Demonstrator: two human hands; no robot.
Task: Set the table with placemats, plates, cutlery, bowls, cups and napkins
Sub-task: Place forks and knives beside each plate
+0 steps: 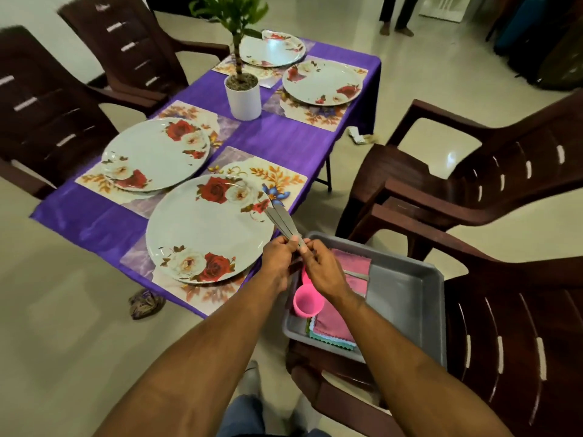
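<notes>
Both my hands hold a small bundle of steel cutlery (281, 220) by one end, handles fanning up over the near plate's right rim. My left hand (278, 259) and my right hand (321, 267) pinch it together above the grey tray (407, 298). The tray sits on a brown chair and holds pink cups (306, 299), folded napkins (332, 326) and another steel piece (356, 274). Several floral plates lie on floral placemats on the purple table: near plate (205, 228), left plate (154, 154), far right plate (321, 82), far plate (273, 48).
A potted plant in a white pot (243, 96) stands mid-table. Brown plastic chairs (473, 184) surround the table on both sides. A crumpled cloth (145, 304) lies on the floor below the near corner. A person's legs (396, 17) stand at the far end.
</notes>
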